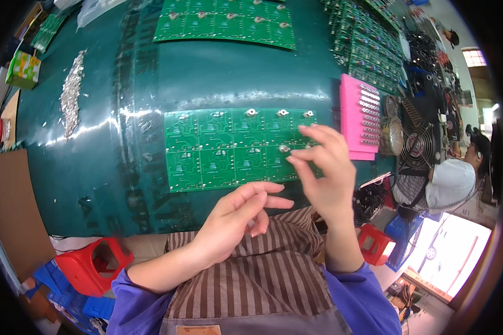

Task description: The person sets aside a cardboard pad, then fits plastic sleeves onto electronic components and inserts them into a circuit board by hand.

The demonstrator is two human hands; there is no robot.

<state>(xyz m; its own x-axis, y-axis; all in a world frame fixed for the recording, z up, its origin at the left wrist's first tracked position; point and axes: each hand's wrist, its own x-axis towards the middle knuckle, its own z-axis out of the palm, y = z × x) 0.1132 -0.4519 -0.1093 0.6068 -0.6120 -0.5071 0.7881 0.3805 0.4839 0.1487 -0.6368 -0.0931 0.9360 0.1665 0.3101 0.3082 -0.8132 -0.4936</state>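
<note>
A green circuit board panel (218,148) lies flat on the table in front of me. Small silver metal parts (282,113) stand along its far right edge, and another metal part (284,149) sits in the nearer row. Over the panel's right end is my right hand (328,167), thumb and fingers loosely curved and a little apart, their tips beside that nearer part; I see nothing held. My left hand (237,215) hovers by the panel's near edge with fingers stretched out and nothing visible in them. Part of the panel's right end is hidden behind my right hand.
A pink foam block (351,117) with rows of metal parts stands right of the panel. Another populated panel (223,25) lies beyond, with stacked boards (369,50) far right. Loose silver pieces (71,95) are heaped left. Red stools (92,268) flank me; a person (452,181) sits right.
</note>
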